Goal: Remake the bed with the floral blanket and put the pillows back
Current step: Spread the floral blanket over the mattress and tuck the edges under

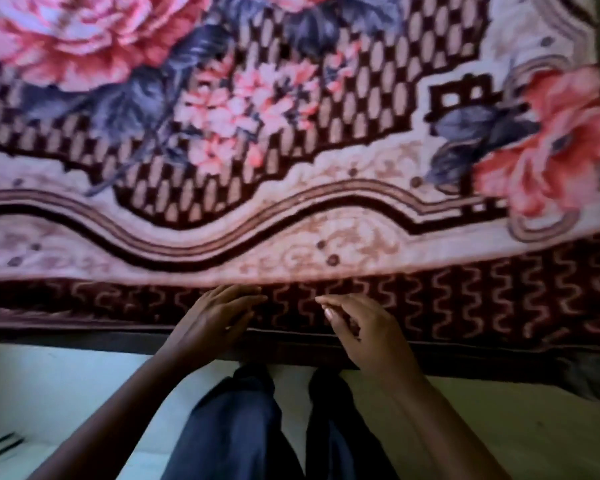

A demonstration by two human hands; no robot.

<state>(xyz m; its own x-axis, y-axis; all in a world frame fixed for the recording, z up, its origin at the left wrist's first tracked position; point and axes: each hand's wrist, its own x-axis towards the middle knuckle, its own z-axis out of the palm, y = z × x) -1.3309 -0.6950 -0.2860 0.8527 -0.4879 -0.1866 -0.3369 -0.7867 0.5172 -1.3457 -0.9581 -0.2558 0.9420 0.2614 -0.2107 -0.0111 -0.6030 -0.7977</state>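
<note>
From the head view, the floral blanket lies straight ahead of me. It is plush and thick-piled, with big pink blooms, blue-grey leaves and a brown lattice inside a cream scrolled band. Its long edge runs left to right across my front. The dark red border, with its pale wavy lines, drops over the near side.

Both hands are on that border, close together near its middle and about equally near it. My left hand lies flat with straight fingers. My right hand rests with fingers loosely bent, clasping nothing. The hem passes just under my palms, so I judge the next pull or smoothing runs sideways along it. I see no pillows. Below are my dark trousers and the pale floor.
</note>
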